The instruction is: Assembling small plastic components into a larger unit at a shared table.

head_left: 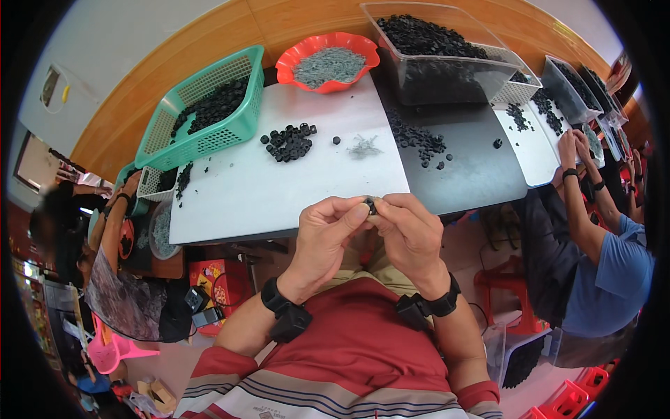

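Just beyond the near edge of the white board (265,199), my left hand (329,241) and my right hand (412,234) meet at their fingertips. Both pinch one small black plastic part (370,205) between thumb and forefinger; the fingers cover most of it. On the board ahead lies a heap of small black round parts (289,144), with a single black part (336,140) to its right. Beside that, a little pile of pale grey, thin pin-like pieces (365,146) is spread out.
Behind stand a green basket (241,124) of black parts, a red scalloped bowl (285,63) of grey pieces and a large clear bin (453,82). Loose black parts (422,140) lie on the dark tabletop (481,178). Co-workers sit left and right (604,272). A red stool (506,283) stands below.
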The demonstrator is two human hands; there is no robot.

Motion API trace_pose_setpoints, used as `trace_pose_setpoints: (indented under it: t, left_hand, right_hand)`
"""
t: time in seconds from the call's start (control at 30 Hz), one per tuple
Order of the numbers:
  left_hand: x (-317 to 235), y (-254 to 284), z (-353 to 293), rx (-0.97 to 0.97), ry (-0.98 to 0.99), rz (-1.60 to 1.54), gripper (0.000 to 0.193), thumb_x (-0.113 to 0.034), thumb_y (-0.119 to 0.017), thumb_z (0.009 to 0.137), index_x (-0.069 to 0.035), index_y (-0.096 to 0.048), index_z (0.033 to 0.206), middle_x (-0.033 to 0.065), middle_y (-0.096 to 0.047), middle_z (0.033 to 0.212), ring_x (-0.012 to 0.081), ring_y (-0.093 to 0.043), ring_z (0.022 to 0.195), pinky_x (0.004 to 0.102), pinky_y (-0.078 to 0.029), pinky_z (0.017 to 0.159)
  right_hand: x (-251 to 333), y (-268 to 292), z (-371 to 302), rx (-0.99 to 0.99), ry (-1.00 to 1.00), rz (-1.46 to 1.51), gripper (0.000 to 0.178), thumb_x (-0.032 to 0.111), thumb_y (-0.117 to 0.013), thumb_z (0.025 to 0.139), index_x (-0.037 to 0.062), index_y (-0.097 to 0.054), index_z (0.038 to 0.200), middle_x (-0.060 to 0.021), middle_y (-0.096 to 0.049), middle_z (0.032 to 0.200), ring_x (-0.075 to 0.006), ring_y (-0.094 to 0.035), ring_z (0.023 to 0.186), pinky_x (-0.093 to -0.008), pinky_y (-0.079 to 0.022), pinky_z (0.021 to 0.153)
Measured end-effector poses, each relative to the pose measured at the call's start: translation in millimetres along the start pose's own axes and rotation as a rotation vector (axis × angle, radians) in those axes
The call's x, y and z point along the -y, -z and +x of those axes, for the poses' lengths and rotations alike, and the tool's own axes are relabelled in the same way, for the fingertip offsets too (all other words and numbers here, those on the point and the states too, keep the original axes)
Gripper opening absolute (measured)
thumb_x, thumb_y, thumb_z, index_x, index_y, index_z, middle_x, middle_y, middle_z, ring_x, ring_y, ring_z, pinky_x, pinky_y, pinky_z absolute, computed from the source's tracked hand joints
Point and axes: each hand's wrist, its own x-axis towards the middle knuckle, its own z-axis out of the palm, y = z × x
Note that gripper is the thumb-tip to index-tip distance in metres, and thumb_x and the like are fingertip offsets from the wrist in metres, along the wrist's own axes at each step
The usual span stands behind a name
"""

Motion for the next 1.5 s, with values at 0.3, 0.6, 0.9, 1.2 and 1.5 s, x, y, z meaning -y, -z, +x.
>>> trace_pose_setpoints:
  t: [0.3,0.6,0.9,1.2,1.5]
  left_hand:
    - [0,4,0,0.042,-0.013,0.139,0.013,-0.004,-0.065,0.098,0.002,-0.070,0.109,0.0151,-0.073,0.110,0.0208,-0.072,0.095,0.0338,-0.060,0.088]
    - [8,0,-6,0.018,-0.032,0.161,0.013,-0.004,-0.066,0.097,0.002,-0.071,0.108,0.0146,-0.073,0.109,0.0204,-0.072,0.094,0.0338,-0.060,0.088]
    - [18,-7,-12,0.009,-0.037,0.130,0.012,-0.003,-0.067,0.097,0.001,-0.071,0.107,0.0122,-0.073,0.107,0.0178,-0.070,0.093,0.0331,-0.058,0.088]
    - [4,-8,-21,0.032,0.042,0.078,0.019,-0.002,-0.071,0.094,0.001,-0.065,0.111,0.0091,-0.072,0.103,0.0127,-0.068,0.089,0.0267,-0.056,0.083]
    - [5,2,-29,0.033,0.133,0.113,0.023,-0.001,-0.072,0.092,-0.001,-0.061,0.112,0.0060,-0.070,0.103,0.0103,-0.066,0.091,0.0228,-0.055,0.078]
  right_hand:
    - [5,11,6,0.061,-0.029,-0.017,0.026,-0.009,-0.073,0.078,-0.0015,-0.067,0.102,-0.0128,-0.068,0.091,-0.0263,-0.070,0.069,-0.0329,-0.056,0.056]
    - [4,9,-1,0.041,-0.023,-0.008,0.024,-0.009,-0.074,0.077,-0.0006,-0.064,0.098,-0.0125,-0.068,0.089,-0.0270,-0.070,0.069,-0.0337,-0.056,0.056]
    - [3,21,-3,0.061,0.013,-0.039,0.020,-0.008,-0.074,0.078,0.0010,-0.063,0.092,-0.0111,-0.065,0.085,-0.0276,-0.067,0.066,-0.0348,-0.054,0.056]
    - [14,30,-1,0.220,-0.068,0.012,0.032,0.005,-0.079,0.080,0.0052,-0.069,0.110,-0.0079,-0.064,0.090,-0.0247,-0.066,0.070,-0.0348,-0.053,0.059]
    - [18,29,-3,0.406,-0.102,-0.023,0.024,0.011,-0.079,0.080,0.0063,-0.070,0.102,-0.0065,-0.060,0.086,-0.0255,-0.063,0.067,-0.0368,-0.050,0.057]
